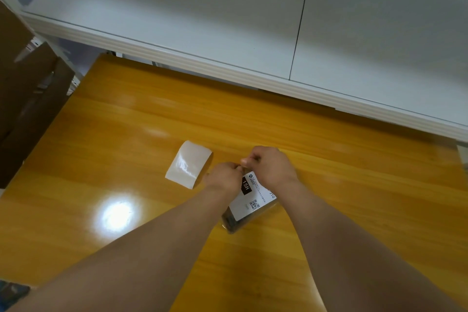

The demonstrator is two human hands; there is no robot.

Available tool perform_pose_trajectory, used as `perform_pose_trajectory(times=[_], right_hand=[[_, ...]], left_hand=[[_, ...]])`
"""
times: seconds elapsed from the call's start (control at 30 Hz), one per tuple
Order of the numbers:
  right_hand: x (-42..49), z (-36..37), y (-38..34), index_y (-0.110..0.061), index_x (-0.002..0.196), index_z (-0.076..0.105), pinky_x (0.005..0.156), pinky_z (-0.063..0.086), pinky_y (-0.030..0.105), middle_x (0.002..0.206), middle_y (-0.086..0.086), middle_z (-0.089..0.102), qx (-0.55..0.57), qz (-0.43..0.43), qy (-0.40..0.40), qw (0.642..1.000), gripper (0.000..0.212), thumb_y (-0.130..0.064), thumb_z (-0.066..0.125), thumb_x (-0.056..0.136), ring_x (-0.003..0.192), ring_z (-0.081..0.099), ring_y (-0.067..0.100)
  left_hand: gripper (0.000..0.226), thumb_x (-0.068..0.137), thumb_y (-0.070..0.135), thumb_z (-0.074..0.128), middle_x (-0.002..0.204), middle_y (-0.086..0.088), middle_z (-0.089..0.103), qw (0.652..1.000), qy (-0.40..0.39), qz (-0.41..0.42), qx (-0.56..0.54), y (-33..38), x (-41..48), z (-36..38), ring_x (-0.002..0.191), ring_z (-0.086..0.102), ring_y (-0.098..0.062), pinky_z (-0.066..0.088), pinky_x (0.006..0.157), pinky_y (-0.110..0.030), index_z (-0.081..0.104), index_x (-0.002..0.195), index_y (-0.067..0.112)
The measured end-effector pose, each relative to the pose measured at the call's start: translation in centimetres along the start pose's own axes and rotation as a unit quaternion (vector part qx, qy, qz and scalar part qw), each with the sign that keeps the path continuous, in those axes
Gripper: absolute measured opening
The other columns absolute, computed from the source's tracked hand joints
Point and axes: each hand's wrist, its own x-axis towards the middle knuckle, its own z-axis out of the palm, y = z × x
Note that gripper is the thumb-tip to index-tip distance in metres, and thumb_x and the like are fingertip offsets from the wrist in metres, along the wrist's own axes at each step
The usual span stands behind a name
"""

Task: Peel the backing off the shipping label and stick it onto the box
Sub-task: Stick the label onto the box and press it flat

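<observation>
A white shipping label point(249, 200) with a black "15H" block and a QR code lies on top of a small brown box point(231, 223) on the yellow wooden table point(126, 134). My left hand point(222, 176) and my right hand point(269, 164) meet at the label's far edge, fingers closed and pinching it there. Only the box's near-left side shows beneath the label. A curled, glossy white backing sheet point(188, 164) lies apart on the table, just left of my left hand.
A white shelf point(228, 20) overhangs the far side of the table. Brown cardboard boxes point(22, 99) stand off the table's left edge. A bright light reflection sits on the table near left.
</observation>
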Motion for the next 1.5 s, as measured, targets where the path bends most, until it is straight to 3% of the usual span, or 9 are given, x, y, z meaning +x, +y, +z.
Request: perform_pose_trajectory(times=[0.1, 0.23, 0.4, 0.6, 0.77, 0.87, 1.3, 1.37, 1.5], right_hand=[[0.1, -1.2, 0.8, -0.020, 0.099, 0.073, 0.058, 0.042, 0.028, 0.082, 0.000, 0.064, 0.037, -0.022, -0.022, 0.999, 0.014, -0.028, 0.061, 0.097, 0.064, 0.054, 0.016], [0.1, -3.1, 2.0, -0.028, 0.127, 0.063, 0.079, 0.054, 0.036, 0.110, 0.004, 0.049, -0.046, -0.054, -0.030, 0.997, 0.039, -0.023, 0.071, 0.089, 0.091, 0.056, 0.020], [-0.4, -3.2, 2.3, -0.034, 0.136, 0.053, 0.093, 0.051, 0.038, 0.131, 0.006, 0.033, -0.111, -0.072, -0.074, 0.988, 0.065, -0.025, 0.081, 0.079, 0.103, 0.051, 0.023], [-0.4, -2.2, 2.5, -0.035, 0.128, 0.056, 0.073, 0.048, 0.030, 0.133, 0.005, 0.033, -0.117, -0.066, -0.047, 0.990, 0.054, -0.021, 0.078, 0.081, 0.092, 0.050, 0.020], [-0.2, -2.0, 2.3, -0.032, 0.121, 0.061, 0.073, 0.049, 0.032, 0.129, 0.007, 0.039, -0.100, -0.055, -0.033, 0.993, 0.046, -0.022, 0.079, 0.081, 0.090, 0.051, 0.021], [0.1, -1.9, 2.2, -0.032, 0.117, 0.063, 0.072, 0.048, 0.032, 0.128, 0.007, 0.040, -0.094, -0.053, -0.025, 0.994, 0.043, -0.022, 0.080, 0.080, 0.088, 0.052, 0.021], [1.1, -1.2, 2.2, -0.028, 0.095, 0.072, 0.073, 0.057, 0.040, 0.118, 0.007, 0.048, -0.033, -0.017, 0.020, 0.999, 0.014, -0.021, 0.060, 0.096, 0.087, 0.064, 0.029], [1.4, -1.5, 2.3, -0.027, 0.095, 0.075, 0.059, 0.050, 0.030, 0.117, 0.011, 0.058, -0.009, -0.031, 0.010, 0.999, 0.020, -0.016, 0.058, 0.097, 0.074, 0.061, 0.022], [1.4, -3.2, 3.1, -0.021, 0.120, 0.070, 0.053, 0.037, 0.020, 0.093, 0.001, 0.062, 0.059, -0.043, -0.027, 0.997, 0.031, -0.006, 0.054, 0.098, 0.068, 0.052, 0.011]], left_hand=[[0.052, 0.091, 0.060, 0.043, 0.134, 0.001, 0.059, 0.996, 0.023, -0.011, 0.080, 0.2, -0.1, 0.4, 0.140, 0.036, -0.029, 0.027, 0.113, -0.057, 0.050, 0.138, 0.038], [0.060, 0.086, 0.053, 0.061, 0.141, 0.004, 0.053, 0.993, 0.022, 0.022, 0.115, 1.5, -1.0, 0.7, 0.150, 0.018, -0.025, 0.009, 0.118, -0.061, 0.045, 0.142, 0.039], [0.051, 0.077, 0.053, 0.071, 0.126, 0.006, 0.062, 0.991, 0.043, 0.034, 0.125, 1.5, -0.7, 1.6, 0.138, 0.035, -0.027, 0.019, 0.116, -0.057, 0.055, 0.123, 0.038], [0.055, 0.073, 0.045, 0.079, 0.111, 0.012, 0.069, 0.996, 0.041, 0.031, 0.079, 0.9, -0.2, 1.5, 0.113, 0.059, -0.019, 0.033, 0.104, -0.045, 0.054, 0.121, 0.044], [0.037, 0.061, 0.036, 0.081, 0.093, 0.012, 0.073, 0.998, 0.013, -0.020, -0.058, 0.1, 1.1, 1.8, 0.105, 0.063, -0.029, 0.052, 0.093, -0.049, 0.058, 0.081, 0.056], [0.032, 0.064, 0.037, 0.077, 0.090, 0.014, 0.073, 0.996, 0.020, -0.024, -0.078, -0.2, 1.7, 2.3, 0.104, 0.062, -0.030, 0.053, 0.090, -0.048, 0.058, 0.077, 0.059], [0.027, 0.090, 0.043, 0.053, 0.089, 0.010, 0.074, 0.992, 0.063, -0.012, -0.106, 0.1, 1.0, 2.5, 0.108, 0.061, -0.026, 0.048, 0.097, -0.048, 0.069, 0.110, 0.050], [0.030, 0.086, 0.049, 0.047, 0.102, 0.008, 0.074, 0.994, 0.065, -0.001, -0.090, 0.5, 1.1, 2.4, 0.114, 0.061, -0.025, 0.044, 0.103, -0.050, 0.068, 0.107, 0.053], [0.060, 0.086, 0.059, 0.052, 0.144, 0.009, 0.054, 0.994, 0.096, 0.031, 0.051, 1.3, 0.4, 2.3, 0.148, 0.021, -0.021, 0.015, 0.115, -0.049, 0.046, 0.143, 0.042]])
